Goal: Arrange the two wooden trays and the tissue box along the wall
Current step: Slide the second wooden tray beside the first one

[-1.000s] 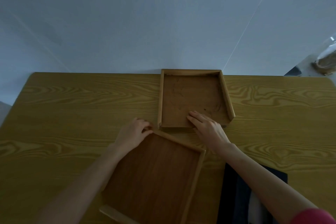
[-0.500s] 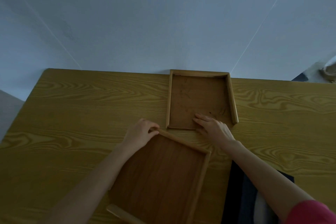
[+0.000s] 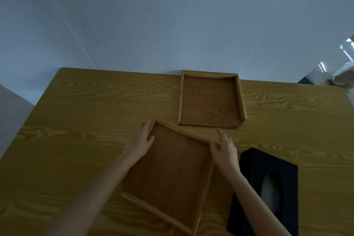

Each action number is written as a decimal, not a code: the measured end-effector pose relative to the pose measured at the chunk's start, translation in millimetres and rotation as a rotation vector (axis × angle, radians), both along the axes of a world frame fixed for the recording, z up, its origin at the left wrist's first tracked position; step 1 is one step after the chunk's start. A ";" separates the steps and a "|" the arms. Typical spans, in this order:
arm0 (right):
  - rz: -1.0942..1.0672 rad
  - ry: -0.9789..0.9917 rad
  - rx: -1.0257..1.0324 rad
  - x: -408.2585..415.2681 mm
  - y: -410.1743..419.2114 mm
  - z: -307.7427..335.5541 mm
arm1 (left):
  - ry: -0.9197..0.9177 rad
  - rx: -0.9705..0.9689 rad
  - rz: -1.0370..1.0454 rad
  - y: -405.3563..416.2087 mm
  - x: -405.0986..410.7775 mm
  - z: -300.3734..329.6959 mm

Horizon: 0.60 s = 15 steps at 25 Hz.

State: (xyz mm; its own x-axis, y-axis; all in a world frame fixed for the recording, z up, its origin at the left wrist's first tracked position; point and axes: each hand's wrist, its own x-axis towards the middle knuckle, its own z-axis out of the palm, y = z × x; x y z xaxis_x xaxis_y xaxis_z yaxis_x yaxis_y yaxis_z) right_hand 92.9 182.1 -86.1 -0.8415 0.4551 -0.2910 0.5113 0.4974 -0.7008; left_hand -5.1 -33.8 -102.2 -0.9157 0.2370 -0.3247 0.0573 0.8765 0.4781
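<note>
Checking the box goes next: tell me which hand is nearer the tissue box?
Right. The right hand grips the near tray's right corner, just beside the tissue box; the left hand is across the tray.

plain room, wooden table (image 3: 95, 113), white wall (image 3: 153, 15)

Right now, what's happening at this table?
A person is tidying wooden trays on a wooden table. One tray already sits with its back rim against the wall. Both hands are on the second tray, which lies skewed nearer the person: the left hand at its far left corner, the right hand at its far right corner. The black tissue box waits near the right forearm, not yet at the wall.
</note>
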 end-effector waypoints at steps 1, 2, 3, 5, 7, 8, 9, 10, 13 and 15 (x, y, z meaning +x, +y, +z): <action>-0.015 -0.011 0.001 11.1 -5.5 -3.2 | -0.008 -0.023 0.026 -5.8 7.0 -0.2; -0.030 -0.014 -0.001 20.8 -10.5 -6.2 | -0.006 -0.057 0.045 -11.1 13.8 0.3; -0.044 -0.018 -0.006 31.0 -14.8 -8.4 | -0.005 -0.091 0.060 -16.2 21.7 0.9; -0.073 -0.057 -0.029 49.4 -23.1 -9.7 | -0.002 -0.133 0.089 -26.6 37.7 1.3; -0.097 -0.095 -0.040 64.7 -30.7 -12.1 | 0.010 -0.144 0.116 -37.4 49.9 -0.3; -0.101 -0.115 -0.046 72.3 -35.8 -13.8 | 0.018 -0.139 0.130 -42.3 55.1 -1.2; -0.099 -0.133 -0.053 78.8 -41.3 -15.0 | 0.020 -0.126 0.144 -46.1 59.1 -2.1; -0.092 -0.147 -0.057 84.4 -48.0 -14.6 | 0.018 -0.111 0.159 -49.3 62.8 -1.6; -0.091 -0.156 -0.019 90.7 -62.2 -12.4 | 0.022 -0.093 0.183 -56.7 71.9 -0.2; -0.083 -0.119 0.014 89.2 -69.4 -8.9 | 0.025 -0.081 0.198 -66.6 78.5 -1.1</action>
